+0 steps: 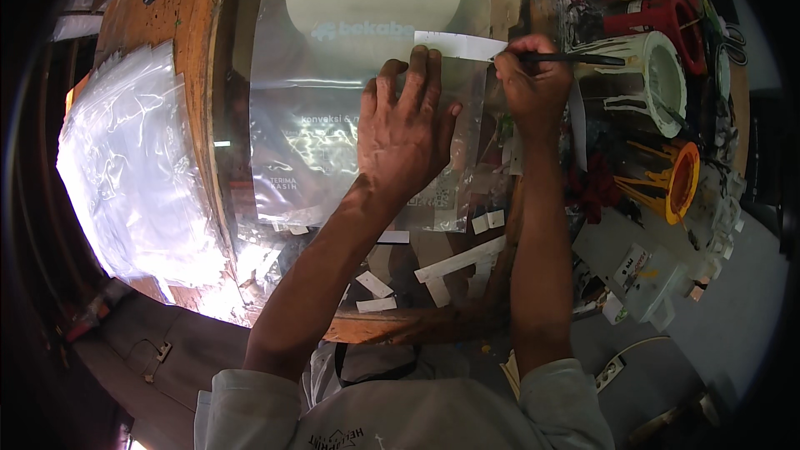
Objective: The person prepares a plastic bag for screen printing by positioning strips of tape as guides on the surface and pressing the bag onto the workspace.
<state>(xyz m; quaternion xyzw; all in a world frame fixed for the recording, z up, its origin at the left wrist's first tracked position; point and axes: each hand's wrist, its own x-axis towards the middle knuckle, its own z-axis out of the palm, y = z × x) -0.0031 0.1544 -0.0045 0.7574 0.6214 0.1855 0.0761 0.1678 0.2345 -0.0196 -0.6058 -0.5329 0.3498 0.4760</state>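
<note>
Left hand (404, 121), fingers partly spread, lies over the clear bag (312, 154), fingertips at the white strip (462, 45) on its upper right. Right hand (533, 79) pinches a black pen (592, 58). Slack pressure on slick plastic could let the strip skid.

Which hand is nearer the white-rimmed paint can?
Right. The right hand, gripping a black pen, is just left of the white-rimmed paint can. The left hand is farther left, spread over the clear bag.
</note>
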